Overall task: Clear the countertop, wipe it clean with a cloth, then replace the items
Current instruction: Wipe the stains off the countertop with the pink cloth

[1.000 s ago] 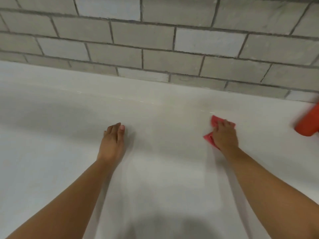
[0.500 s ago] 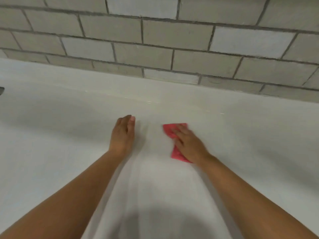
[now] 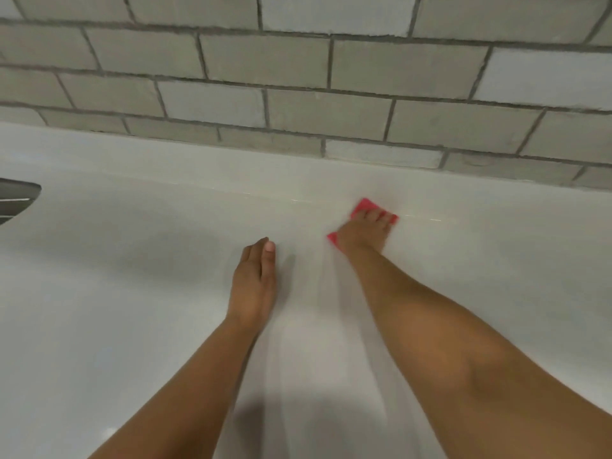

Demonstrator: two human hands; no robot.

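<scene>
Cloth (image 3: 364, 205) seemingly flat under right hand (image 3: 362, 232)

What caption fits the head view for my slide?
Right hand presses a red cloth on the white countertop near the tiled wall; left hand rests flat alongside.

A wall of grey bricks (image 3: 298, 104) with dark lines between them stands past my right hand (image 3: 362, 235). Some bricks are lighter. It meets a smooth white countertop (image 3: 132, 309) that spreads out wide. Far to the left of my left hand (image 3: 253, 286), at the edge, is a dark grey thing (image 3: 18, 197); I cannot tell what it is. Soft grey shadows lie on the white top.
</scene>
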